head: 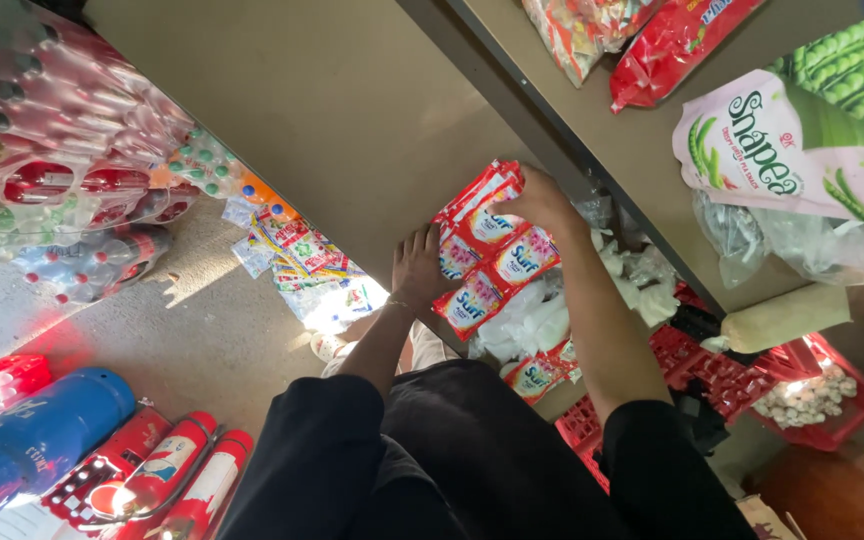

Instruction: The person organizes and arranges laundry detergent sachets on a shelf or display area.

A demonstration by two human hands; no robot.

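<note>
A joined strip of red, pink and blue detergent sachets (482, 255) hangs in front of me beside the edge of a tan counter (592, 130). My right hand (542, 200) grips the top of the strip near the counter edge. My left hand (420, 268) presses flat against the strip's left side, fingers spread over the lower sachets. More sachets of the same kind (537, 375) lie below, near my lap, partly hidden by a white plastic bag (532, 325). Black sleeves cover both upper arms.
Snack bags lie on the counter: a pink-and-green one (782, 140) and a red one (667, 45). Shrink-wrapped bottle packs (62, 170) stand on the floor at left, loose sachet strips (302, 250) beside them. Red crates (712, 370) sit under the counter. Blue and red cylinders (102, 460) lie bottom left.
</note>
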